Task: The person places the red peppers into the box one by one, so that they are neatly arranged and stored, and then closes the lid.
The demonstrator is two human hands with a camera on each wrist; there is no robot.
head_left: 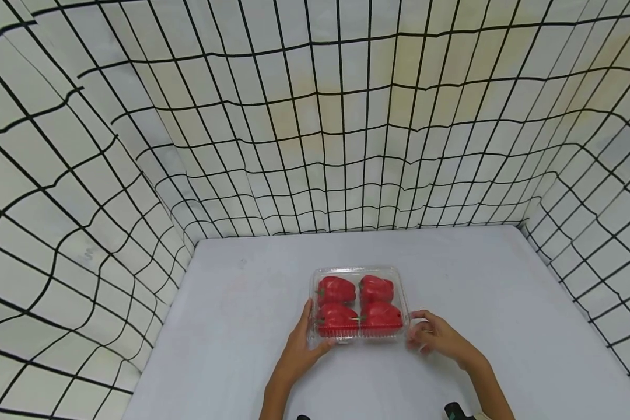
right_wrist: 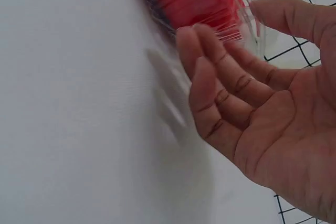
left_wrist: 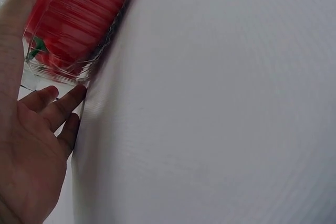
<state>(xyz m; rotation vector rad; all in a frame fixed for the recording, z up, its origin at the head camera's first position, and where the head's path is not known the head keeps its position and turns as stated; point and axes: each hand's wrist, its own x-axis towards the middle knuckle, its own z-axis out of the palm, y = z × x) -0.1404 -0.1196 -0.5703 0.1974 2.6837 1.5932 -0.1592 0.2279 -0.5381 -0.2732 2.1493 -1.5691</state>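
A clear plastic box [head_left: 357,270] sits on the white table and holds several red bell peppers [head_left: 380,315] in two rows, some with green stems showing. My left hand [head_left: 300,349] is at the box's near left corner, thumb along the front edge and fingers beside the left wall. Those fingers [left_wrist: 65,103] are fairly straight in the left wrist view, their tips right by the box's ribbed side. Near the right front corner, my right hand [head_left: 436,337] has its fingers loosely bent. In the right wrist view the right thumb [right_wrist: 283,14] overlaps the box's edge, and nothing lies in the palm.
White walls behind a black wire grid [head_left: 346,146] enclose the table [head_left: 231,315] at the back and on both sides. A dark rounded object [head_left: 454,410] shows by the right forearm at the bottom edge of the head view.
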